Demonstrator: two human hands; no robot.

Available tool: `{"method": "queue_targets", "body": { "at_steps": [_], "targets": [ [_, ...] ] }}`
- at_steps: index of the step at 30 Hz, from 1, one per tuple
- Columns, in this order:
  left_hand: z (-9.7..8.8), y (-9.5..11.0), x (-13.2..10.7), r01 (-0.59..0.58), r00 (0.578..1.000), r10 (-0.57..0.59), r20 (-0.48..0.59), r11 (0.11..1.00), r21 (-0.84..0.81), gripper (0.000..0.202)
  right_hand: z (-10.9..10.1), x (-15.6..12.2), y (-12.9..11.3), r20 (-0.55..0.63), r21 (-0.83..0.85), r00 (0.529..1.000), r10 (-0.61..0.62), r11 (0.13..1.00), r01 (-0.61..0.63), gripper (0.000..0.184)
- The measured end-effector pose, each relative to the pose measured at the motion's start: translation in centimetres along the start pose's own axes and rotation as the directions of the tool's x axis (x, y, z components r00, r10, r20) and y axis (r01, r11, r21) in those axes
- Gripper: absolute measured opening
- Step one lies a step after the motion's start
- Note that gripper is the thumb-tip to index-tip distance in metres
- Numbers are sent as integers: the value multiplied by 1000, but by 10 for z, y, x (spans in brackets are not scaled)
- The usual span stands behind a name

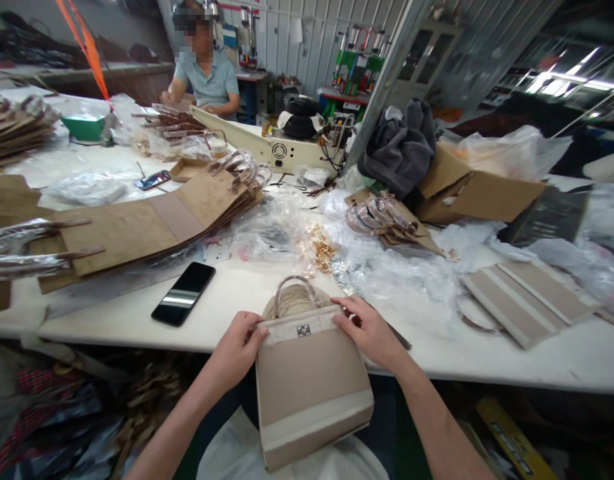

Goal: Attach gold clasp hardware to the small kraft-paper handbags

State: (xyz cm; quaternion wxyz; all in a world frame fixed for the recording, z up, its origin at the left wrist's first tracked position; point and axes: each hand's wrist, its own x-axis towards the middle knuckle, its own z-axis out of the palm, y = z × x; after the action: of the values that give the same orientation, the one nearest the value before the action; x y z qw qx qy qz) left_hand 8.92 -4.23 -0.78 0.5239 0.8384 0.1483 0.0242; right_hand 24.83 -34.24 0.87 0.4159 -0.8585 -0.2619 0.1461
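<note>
A beige handbag (311,380) with a brown handle and a small dark emblem rests against my lap at the table's front edge. My left hand (244,340) pinches its top left corner between thumb and fingers. At the top right corner, my right hand (369,330) grips the rim with thumb and forefinger. Behind the bag's handle lies a round coil of pale cord (294,300), partly hidden. A dark flat strip (399,333) sticks out beside my right wrist.
A black phone (183,293) lies left of the bag, near stacked brown bag panels (151,227). Small gold fittings (321,250) sit amid clear plastic wrap. Flat beige bag pieces (531,300) lie right, below a cardboard box (487,190). A person (207,80) sits across the table.
</note>
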Motion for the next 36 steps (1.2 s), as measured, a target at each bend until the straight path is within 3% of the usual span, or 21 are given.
{"method": "queue_targets", "body": {
  "at_steps": [6, 10, 15, 23, 30, 36],
  "targets": [
    [4, -8, 8, 8, 1000, -9, -30, 998, -57, 24, 12, 6, 11, -10, 12, 999, 42, 999, -42, 53],
    [0, -13, 16, -36, 993, 34, -117, 999, -20, 23, 23, 23, 14, -58, 29, 998, -17, 999, 19, 55],
    [0, -18, 16, -47, 987, 42, -153, 998, -31, 27, 27, 31, 12, -47, 45, 998, -51, 998, 53, 53],
    [10, -29, 21, 87, 981, -116, -158, 980, -180, 45, 37, 19, 12, -239, 126, 971, -17, 991, 49, 44],
    [22, -25, 23, 43, 956, -62, -287, 996, -74, 50, 34, 17, 7, -284, 36, 953, -101, 993, 116, 42],
    [36, -38, 25, -32, 914, 80, -397, 991, 126, 48, 34, 15, 11, -311, -11, 942, -124, 992, 127, 44]
  ]
}}
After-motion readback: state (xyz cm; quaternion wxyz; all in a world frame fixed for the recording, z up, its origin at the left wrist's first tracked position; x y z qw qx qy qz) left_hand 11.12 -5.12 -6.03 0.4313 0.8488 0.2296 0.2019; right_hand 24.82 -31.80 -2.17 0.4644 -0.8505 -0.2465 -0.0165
